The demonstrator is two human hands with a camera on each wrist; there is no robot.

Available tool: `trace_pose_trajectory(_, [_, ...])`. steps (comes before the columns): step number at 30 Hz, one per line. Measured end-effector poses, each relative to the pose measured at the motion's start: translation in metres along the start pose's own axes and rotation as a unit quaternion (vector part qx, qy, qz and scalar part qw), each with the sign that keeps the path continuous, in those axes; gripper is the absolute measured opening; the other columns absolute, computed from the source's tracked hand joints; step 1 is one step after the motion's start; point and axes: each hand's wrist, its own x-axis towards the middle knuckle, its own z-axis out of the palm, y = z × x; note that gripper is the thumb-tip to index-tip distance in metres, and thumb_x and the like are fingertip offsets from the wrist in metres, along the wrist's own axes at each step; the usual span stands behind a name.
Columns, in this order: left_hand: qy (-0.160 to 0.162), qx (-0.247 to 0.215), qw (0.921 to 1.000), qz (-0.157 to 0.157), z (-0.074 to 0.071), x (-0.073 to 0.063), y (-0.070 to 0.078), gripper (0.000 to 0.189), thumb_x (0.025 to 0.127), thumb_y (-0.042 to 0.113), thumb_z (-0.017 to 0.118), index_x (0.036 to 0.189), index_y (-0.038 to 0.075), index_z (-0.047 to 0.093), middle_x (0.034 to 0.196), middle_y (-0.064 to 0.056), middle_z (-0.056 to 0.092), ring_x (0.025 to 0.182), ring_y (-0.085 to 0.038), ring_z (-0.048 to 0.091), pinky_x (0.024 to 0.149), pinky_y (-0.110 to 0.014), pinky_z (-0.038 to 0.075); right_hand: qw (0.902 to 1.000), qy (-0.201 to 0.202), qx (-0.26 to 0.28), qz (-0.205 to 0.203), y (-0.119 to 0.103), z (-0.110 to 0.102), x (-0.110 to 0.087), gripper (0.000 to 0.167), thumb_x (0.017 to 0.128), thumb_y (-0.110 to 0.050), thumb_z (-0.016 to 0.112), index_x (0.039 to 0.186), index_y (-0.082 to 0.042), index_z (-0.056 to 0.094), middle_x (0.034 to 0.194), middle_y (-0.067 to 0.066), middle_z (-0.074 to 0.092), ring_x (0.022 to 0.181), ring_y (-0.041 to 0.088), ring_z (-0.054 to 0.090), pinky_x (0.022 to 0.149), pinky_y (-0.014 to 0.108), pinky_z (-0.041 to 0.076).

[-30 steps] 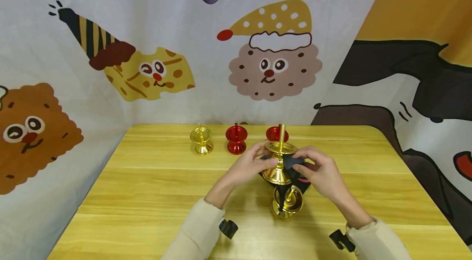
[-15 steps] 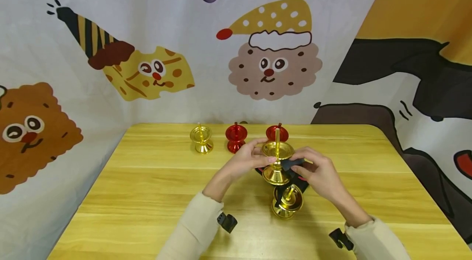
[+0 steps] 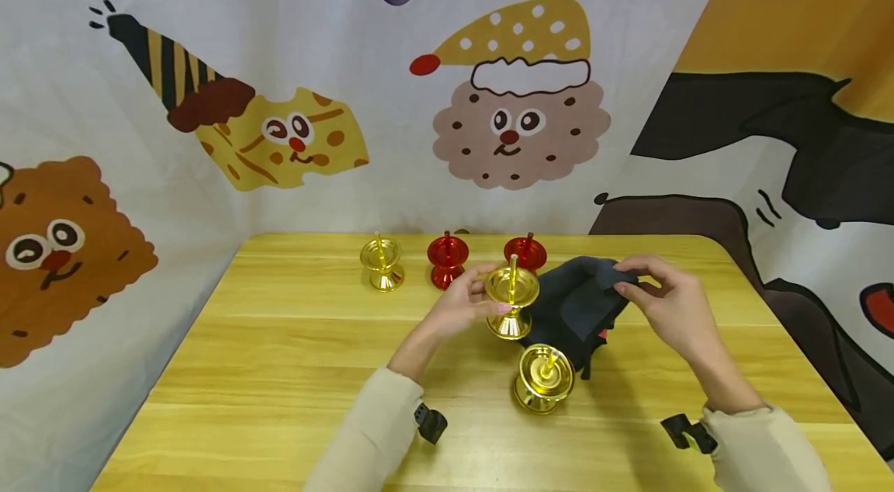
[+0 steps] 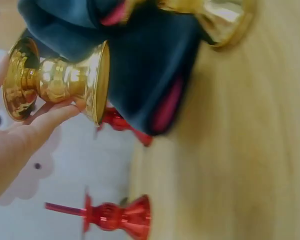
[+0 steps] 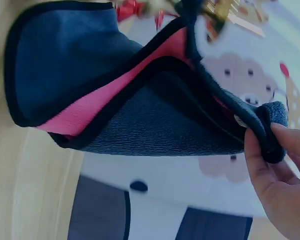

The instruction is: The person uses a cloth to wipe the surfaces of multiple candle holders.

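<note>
My left hand (image 3: pixel 457 307) grips a gold candle holder (image 3: pixel 511 325) by its narrow stem, thumb in front, and keeps it raised above the table. In the left wrist view that candle holder (image 4: pixel 60 80) lies across the fingers. My right hand (image 3: pixel 663 302) pinches one edge of a dark blue cloth (image 3: pixel 583 306) off to the right. The right wrist view shows the cloth (image 5: pixel 155 115) hanging folded, with a pink side peeking out. A second gold candle holder (image 3: pixel 543 379) stands on the table in front of the cloth.
Along the back of the wooden table (image 3: pixel 300 368) stand a gold candle holder (image 3: pixel 382 265), a red one (image 3: pixel 447 259) and another red one (image 3: pixel 525 251). Behind them hangs a printed fabric backdrop (image 3: pixel 314 26).
My right hand has pulled the cloth to the right, away from the raised candle holder and off the standing gold one. My left hand has shifted slightly left with its candle holder.
</note>
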Motion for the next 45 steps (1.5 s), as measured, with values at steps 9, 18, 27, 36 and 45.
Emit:
trace_pose_trajectory(9, [-0.003, -0.005, 0.9999, -0.012, 0.013, 0.009, -0.038, 0.062, 0.079, -0.004, 0.067, 0.132, -0.001, 0.036, 0.113, -0.021, 0.057, 0.106, -0.031, 0.055, 0.086, -0.033, 0.048, 0.9945, 0.018, -0.066, 0.08, 0.024, -0.03, 0.003, 0.022, 0.084, -0.005, 0.064, 0.106, 0.001, 0.063, 0.104, 0.009, 0.055, 0.088, -0.01, 0.042, 0.071, 0.001, 0.041])
trace_pose_trajectory(18, [-0.007, -0.016, 0.9996, -0.023, 0.025, 0.018, -0.06, 0.064, 0.079, -0.007, 0.066, 0.134, -0.002, 0.033, 0.114, -0.023, 0.055, 0.106, -0.032, 0.055, 0.085, -0.031, 0.049, 0.9921, 0.003, -0.072, 0.103, 0.035, -0.03, -0.001, 0.023, 0.084, -0.007, 0.065, 0.106, 0.001, 0.063, 0.107, 0.013, 0.055, 0.088, -0.011, 0.041, 0.069, 0.001, 0.042])
trace_pose_trajectory(27, [0.002, 0.023, 0.9996, -0.018, 0.032, 0.029, -0.057, 0.066, 0.08, -0.003, 0.066, 0.136, -0.002, 0.03, 0.118, -0.021, 0.054, 0.112, -0.029, 0.051, 0.093, -0.035, 0.043, 0.9934, -0.005, -0.067, 0.093, 0.037, -0.025, -0.005, 0.022, 0.084, -0.005, 0.065, 0.105, 0.001, 0.063, 0.106, 0.014, 0.056, 0.088, -0.015, 0.039, 0.068, -0.001, 0.039])
trace_pose_trajectory(36, [-0.008, 0.053, 0.9982, -0.026, 0.031, 0.044, -0.053, 0.066, 0.081, 0.003, 0.069, 0.136, -0.002, 0.032, 0.128, -0.019, 0.048, 0.12, -0.028, 0.044, 0.1, -0.036, 0.037, 0.9938, -0.017, -0.052, 0.097, 0.052, -0.013, -0.014, 0.021, 0.083, -0.008, 0.067, 0.103, -0.001, 0.064, 0.103, 0.014, 0.057, 0.092, 0.012, 0.053, 0.073, 0.013, 0.048])
trace_pose_trajectory(45, [0.04, 0.031, 0.9984, -0.026, 0.021, 0.061, -0.041, 0.051, 0.093, 0.004, 0.05, 0.139, -0.004, 0.028, 0.131, -0.02, 0.042, 0.122, -0.031, 0.041, 0.097, -0.035, 0.04, 0.9911, -0.059, -0.032, 0.115, 0.062, 0.014, -0.025, 0.022, 0.081, -0.006, 0.068, 0.103, -0.001, 0.064, 0.105, 0.02, 0.058, 0.093, 0.037, 0.054, 0.07, 0.041, 0.049])
